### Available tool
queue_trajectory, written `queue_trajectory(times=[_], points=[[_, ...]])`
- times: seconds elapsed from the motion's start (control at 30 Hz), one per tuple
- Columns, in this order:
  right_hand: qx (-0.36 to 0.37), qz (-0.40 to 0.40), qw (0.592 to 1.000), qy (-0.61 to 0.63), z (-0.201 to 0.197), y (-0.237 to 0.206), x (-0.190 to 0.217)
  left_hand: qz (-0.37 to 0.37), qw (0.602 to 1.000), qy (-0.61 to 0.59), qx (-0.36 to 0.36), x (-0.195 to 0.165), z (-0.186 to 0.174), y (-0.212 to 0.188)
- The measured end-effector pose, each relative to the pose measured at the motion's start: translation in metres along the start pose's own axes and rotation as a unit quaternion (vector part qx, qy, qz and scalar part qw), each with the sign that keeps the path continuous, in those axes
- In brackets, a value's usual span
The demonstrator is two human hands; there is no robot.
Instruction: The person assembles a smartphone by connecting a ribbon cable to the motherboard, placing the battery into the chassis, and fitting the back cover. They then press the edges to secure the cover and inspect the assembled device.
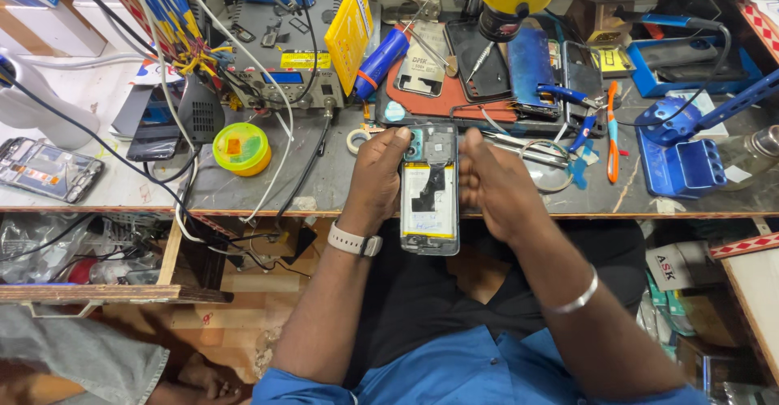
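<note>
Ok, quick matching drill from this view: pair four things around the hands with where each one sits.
Things:
1. opened phone
2. round yellow-green tin
3. blue screwdriver
4. blue tool stand

Places:
A. far right of the bench
B. between the left hand and the right hand, at the bench edge
C. on the bench, left of the hands
D. lying slanted behind the hands, next to the yellow card

Pairs: 1-B, 2-C, 3-D, 4-A
</note>
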State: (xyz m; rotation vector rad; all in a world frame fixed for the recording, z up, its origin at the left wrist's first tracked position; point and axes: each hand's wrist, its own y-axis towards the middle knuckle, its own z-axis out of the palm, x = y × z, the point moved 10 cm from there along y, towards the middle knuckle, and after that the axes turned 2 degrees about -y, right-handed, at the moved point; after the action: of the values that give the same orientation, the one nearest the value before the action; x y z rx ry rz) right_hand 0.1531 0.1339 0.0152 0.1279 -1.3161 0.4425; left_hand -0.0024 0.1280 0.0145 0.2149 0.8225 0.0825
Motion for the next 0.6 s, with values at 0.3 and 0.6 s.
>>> queue_trajectory(times=[0.3, 0.6], points=[[0.011, -0.001, 1.0, 0.026, 0.003, -0.046, -0.03, 0.034, 0.999, 0.018, -0.017, -0.001, -0.006, -0.002], [-0.036, -0.04, 0.999, 0.003, -0.012, -0.041, -0.033, 0.036, 0.998, 0.052, -0.014, -0.003, -0.003, -0.005]])
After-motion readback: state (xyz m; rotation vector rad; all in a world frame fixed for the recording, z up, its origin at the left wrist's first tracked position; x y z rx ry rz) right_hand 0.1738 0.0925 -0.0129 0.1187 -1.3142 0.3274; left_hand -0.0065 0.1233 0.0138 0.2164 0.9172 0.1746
